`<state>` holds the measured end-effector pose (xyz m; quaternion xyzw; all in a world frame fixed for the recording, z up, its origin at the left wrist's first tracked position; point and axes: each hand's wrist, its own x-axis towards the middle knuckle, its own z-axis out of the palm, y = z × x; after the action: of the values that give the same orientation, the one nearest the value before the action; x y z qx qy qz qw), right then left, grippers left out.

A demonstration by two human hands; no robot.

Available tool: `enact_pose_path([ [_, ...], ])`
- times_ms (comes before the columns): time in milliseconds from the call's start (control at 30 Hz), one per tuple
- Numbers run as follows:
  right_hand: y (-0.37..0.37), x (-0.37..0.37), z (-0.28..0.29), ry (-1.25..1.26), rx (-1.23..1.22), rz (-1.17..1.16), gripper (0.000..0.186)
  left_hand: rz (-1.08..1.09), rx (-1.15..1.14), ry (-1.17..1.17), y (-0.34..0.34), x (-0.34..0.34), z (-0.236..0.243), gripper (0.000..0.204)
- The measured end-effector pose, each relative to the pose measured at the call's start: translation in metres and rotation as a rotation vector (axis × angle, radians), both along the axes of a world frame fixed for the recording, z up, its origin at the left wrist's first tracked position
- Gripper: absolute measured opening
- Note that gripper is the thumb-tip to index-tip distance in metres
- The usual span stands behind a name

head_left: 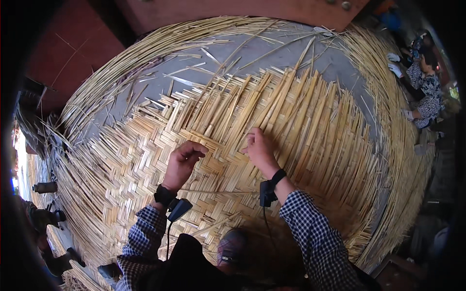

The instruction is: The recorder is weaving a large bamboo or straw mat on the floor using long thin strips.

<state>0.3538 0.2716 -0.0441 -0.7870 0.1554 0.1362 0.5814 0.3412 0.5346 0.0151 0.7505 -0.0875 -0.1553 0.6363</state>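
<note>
Reed strips (310, 126) are needing snug, even crossings, I'm judging; I'm seeing the left hand (182, 162) and right hand (260, 151) curled, grip unclear.

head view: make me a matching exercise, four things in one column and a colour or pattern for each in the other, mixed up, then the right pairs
Things:
1. woven mat
2. wristbands
3. co-worker's gloves
4. person's sleeves

Colour or pattern:
A. white
B. checked
C. straw-yellow
D. black

Right pairs: 1-C, 2-D, 3-A, 4-B
</note>
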Motion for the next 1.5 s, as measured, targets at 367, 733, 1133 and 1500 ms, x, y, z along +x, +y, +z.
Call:
enact_pose_path([
  [367, 0.009, 0.011, 0.019, -0.315, -0.824, 0.136, 0.021, -0.005, -0.056, 0.002, -0.04, 0.029, -0.007, 0.016],
  [733, 0.027, -0.009, 0.016, -0.08, 0.303, -0.25, 0.016, -0.148, -0.005, -0.043, -0.078, 0.078, 0.005, 0.018],
  [1133, 0.033, -0.009, 0.009, -0.199, 0.313, -0.147, 0.011, -0.207, 0.169, -0.375, -0.076, 0.088, 0.005, 0.014],
  [1500, 0.001, -0.002, 0.002, -0.28, 0.488, 0.07, 0.017, -0.42, -0.092, -0.05, -0.08, 0.086, 0.009, 0.011],
])
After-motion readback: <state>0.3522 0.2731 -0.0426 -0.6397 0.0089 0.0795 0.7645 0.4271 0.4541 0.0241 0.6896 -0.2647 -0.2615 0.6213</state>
